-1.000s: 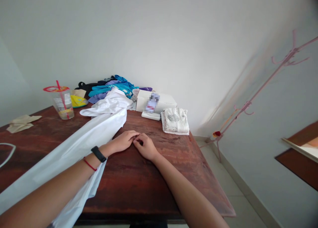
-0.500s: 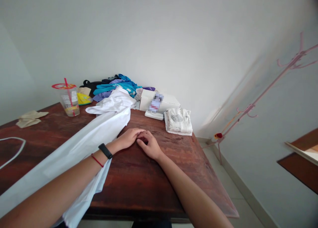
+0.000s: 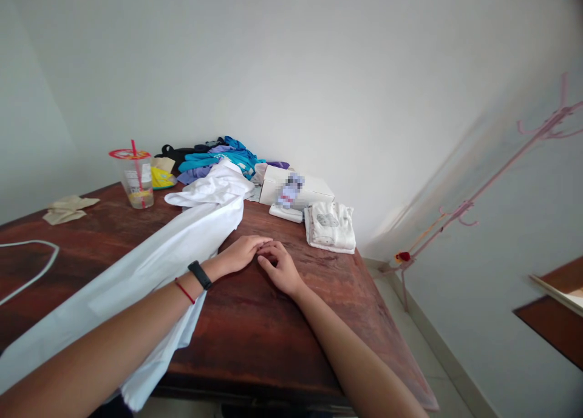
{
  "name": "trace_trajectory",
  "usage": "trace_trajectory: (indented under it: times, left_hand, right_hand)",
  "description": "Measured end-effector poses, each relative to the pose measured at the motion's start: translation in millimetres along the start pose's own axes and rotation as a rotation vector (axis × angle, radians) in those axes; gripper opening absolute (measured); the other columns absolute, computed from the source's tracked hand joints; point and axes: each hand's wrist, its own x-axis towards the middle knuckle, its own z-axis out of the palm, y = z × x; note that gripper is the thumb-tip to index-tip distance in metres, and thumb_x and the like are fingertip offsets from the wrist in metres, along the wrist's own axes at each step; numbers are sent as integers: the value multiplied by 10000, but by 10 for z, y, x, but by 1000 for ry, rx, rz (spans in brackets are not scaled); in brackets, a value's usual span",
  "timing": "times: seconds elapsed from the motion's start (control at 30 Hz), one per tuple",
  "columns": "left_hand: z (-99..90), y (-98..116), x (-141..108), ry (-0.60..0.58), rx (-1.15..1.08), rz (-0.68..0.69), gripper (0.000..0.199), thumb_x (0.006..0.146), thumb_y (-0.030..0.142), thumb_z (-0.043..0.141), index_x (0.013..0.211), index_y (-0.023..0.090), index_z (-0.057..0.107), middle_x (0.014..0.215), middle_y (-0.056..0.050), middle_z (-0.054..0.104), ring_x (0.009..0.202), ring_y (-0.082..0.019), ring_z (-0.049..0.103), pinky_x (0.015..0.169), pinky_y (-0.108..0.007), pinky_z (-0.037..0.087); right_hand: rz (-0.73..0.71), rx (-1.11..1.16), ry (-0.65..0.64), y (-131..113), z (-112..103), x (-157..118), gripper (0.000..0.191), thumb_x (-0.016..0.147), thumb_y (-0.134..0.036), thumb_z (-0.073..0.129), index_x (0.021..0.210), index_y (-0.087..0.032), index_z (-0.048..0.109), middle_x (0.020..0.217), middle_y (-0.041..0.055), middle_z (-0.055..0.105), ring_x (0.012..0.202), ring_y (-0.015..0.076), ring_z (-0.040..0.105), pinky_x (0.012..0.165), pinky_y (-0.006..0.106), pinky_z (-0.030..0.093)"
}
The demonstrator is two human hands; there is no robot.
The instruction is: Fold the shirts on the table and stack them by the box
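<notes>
My left hand (image 3: 241, 254) rests on the dark wooden table (image 3: 255, 339), fingers stretched out and holding nothing. Its fingertips meet those of my right hand (image 3: 281, 268), which lies loosely curved with the thumb apart and nothing in it. A black band and a red string circle my left wrist. Under my left forearm a long white cloth (image 3: 136, 272) runs from the back of the table over its front edge. Beyond my right hand sits a folded white cloth with a grey print (image 3: 331, 226).
At the back are a pile of blue, purple and black clothes (image 3: 218, 157), a white box (image 3: 314, 189) and a yellow packet (image 3: 161, 178). A plastic cup (image 3: 139, 184), brown napkins (image 3: 68, 208) and a white cable (image 3: 40, 266) are left. A pink rack (image 3: 501, 178) stands right.
The camera view has turned slightly, so the things on the table appear a little farther right. My hands stay together on the table.
</notes>
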Motion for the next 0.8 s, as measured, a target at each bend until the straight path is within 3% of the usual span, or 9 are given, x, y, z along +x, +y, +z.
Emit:
trace_trajectory:
  times: [0.27, 0.8]
  left_hand:
    - [-3, 33, -3, 3, -21, 6, 451, 924, 150, 432, 1300, 175, 680, 1336, -75, 686, 1242, -221, 641, 1100, -374, 468]
    - [74, 80, -24, -16, 12, 32, 423, 953, 133, 438, 1297, 176, 681, 1298, -92, 706, 1214, -224, 658, 1069, -363, 482]
  right_hand:
    - [21, -18, 14, -35, -12, -14, 145, 918, -299, 632, 995, -216, 724, 1110, 82, 610, 1016, 198, 638, 783, 296, 569]
    - [63, -46, 67, 123, -66, 16, 185, 936, -346, 586, 936, -209, 711, 936, 47, 705, 849, 188, 663, 760, 302, 534]
